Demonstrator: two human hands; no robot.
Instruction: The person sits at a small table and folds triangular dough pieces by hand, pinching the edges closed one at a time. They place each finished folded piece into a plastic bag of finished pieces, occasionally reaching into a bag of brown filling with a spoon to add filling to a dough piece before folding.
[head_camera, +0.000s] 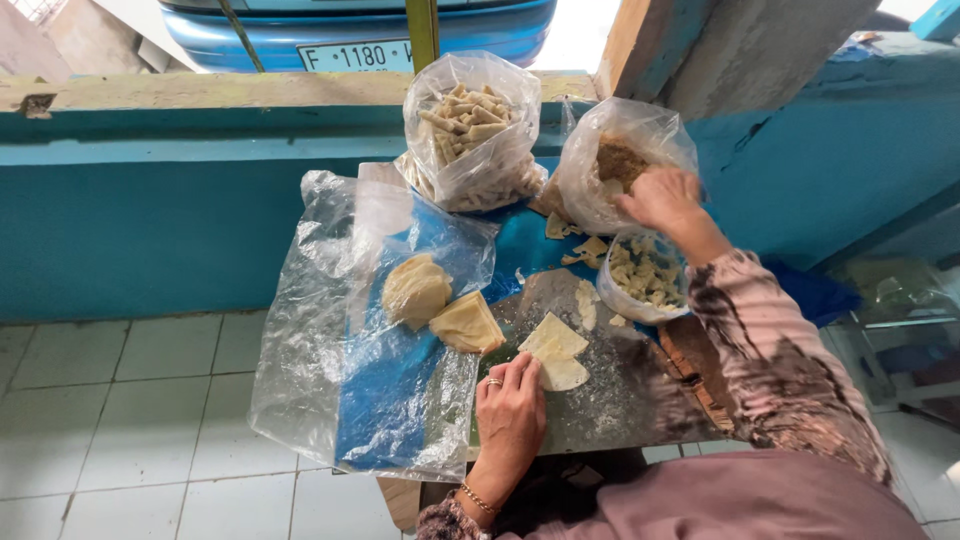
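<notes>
A low turquoise wall (150, 200) runs behind a small counter (620, 400) set on a pale tiled floor (130, 420), with the rear of a blue car (350, 30) visible above the wall. The counter carries a worn, flour-dusted board, and a thin pale dough wrapper (555, 350) lies on it near the middle. The left hand (510, 405), wearing a ring and a bracelet, rests flat just below that wrapper, its fingertips pressing on the wrapper's lower edge; the hand is open, not gripping. Left of the wrapper, two stacks of wrappers (440, 305) sit on a crumpled clear plastic sheet (330, 340) spread over a blue layer. Above and right of the wrapper, the right hand (660, 200) reaches into a clear bag of brown filling (620, 160); its fingers are curled inside the bag's mouth, and whether they hold anything cannot be told. Just below that bag, right of the wrapper, a white bowl of pale chopped pieces (642, 280) stands. Directly above the wrapper, against the wall, a clear bag of finished rolled pieces (470, 130) stands upright.
</notes>
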